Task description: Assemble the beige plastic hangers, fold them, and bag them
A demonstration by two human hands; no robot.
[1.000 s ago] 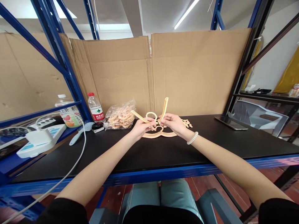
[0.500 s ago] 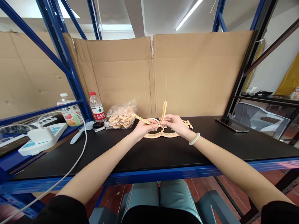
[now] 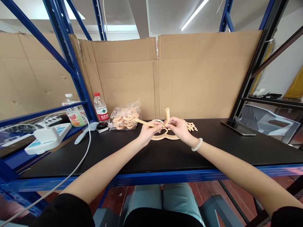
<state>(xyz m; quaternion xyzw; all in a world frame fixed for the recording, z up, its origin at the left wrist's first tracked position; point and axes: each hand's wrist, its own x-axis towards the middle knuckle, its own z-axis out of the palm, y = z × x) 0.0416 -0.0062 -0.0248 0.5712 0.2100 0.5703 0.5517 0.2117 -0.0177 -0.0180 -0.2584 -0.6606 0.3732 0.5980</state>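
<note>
Both my hands meet above the black table top [image 3: 146,154] near its back edge. My left hand [image 3: 150,131] is closed on a thin curved wooden piece [image 3: 144,122] that points left toward a bag. Fingers of my right hand [image 3: 177,126] pinch a second curved wooden piece [image 3: 167,114] that stands up between the hands. The two pieces touch where the hands meet. Under them a flat wooden outline piece [image 3: 164,136] lies on the table. A few small wooden cut-outs [image 3: 191,126] lie just right of my right hand.
A clear plastic bag of wooden parts [image 3: 125,116] sits left of my hands. Further left are a water bottle [image 3: 100,107], a drink bottle [image 3: 73,114], a brush [image 3: 83,133] and a white power strip with a cable [image 3: 47,138]. A tablet [image 3: 238,127] lies at the right. Cardboard [image 3: 189,75] walls the back.
The upright piece in my right hand has tipped lower and looks shorter. Both hands have sunk slightly toward the flat piece on the table.
</note>
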